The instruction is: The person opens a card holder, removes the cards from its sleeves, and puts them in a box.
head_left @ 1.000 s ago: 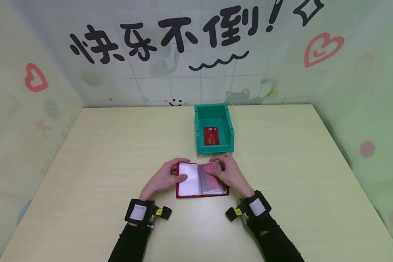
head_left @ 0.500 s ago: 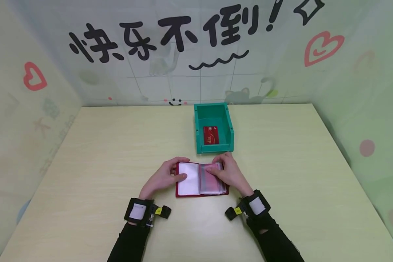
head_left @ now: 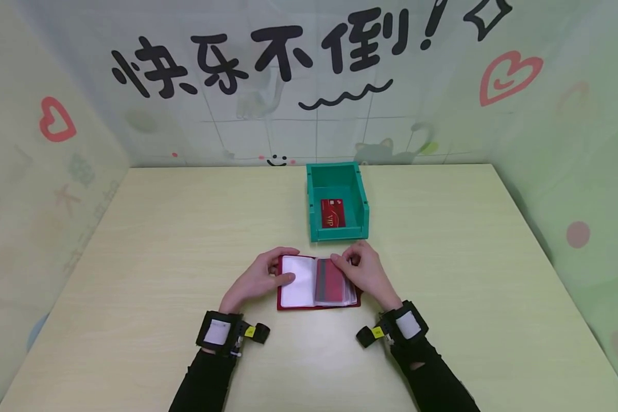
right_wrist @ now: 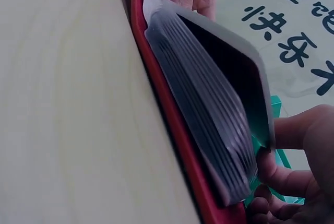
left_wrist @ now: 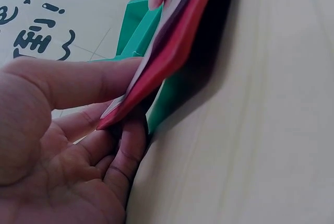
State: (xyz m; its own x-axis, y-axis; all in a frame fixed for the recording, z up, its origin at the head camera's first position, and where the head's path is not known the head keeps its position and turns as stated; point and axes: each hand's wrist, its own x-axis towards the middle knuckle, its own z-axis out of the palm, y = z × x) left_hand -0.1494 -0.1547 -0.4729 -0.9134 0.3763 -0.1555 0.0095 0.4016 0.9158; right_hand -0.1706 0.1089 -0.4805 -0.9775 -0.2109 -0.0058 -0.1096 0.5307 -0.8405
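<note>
Lying open on the table (head_left: pixel 159 240), at about 6 o'clock from the bin (head_left: pixel 338 201), is the card holder (head_left: pixel 316 283), its red cover flat and its clear sleeves (right_wrist: pixel 209 130) stacked on the right half; the left hand (head_left: pixel 260 277) rests at the holder's 9 o'clock edge, thumb laid straight across the blank left page, the other fingers curled under the cover's rim, as the left wrist view shows; the right hand (head_left: pixel 365 272) sits at the holder's 2 o'clock corner, thumb and fingertips pinching the far edge of the top sleeve, which carries a dark red card; in the right wrist view that sleeve stands lifted off the stack below it, the fingers curled behind its edge; the bin is just beyond the hands, open side toward the person, with a red card (head_left: pixel 332 213) flat on its floor; black wrist bands with small cameras sit on both forearms; painted walls with black characters and red hearts close the table at 9, 12 and 3 o'clock.
</note>
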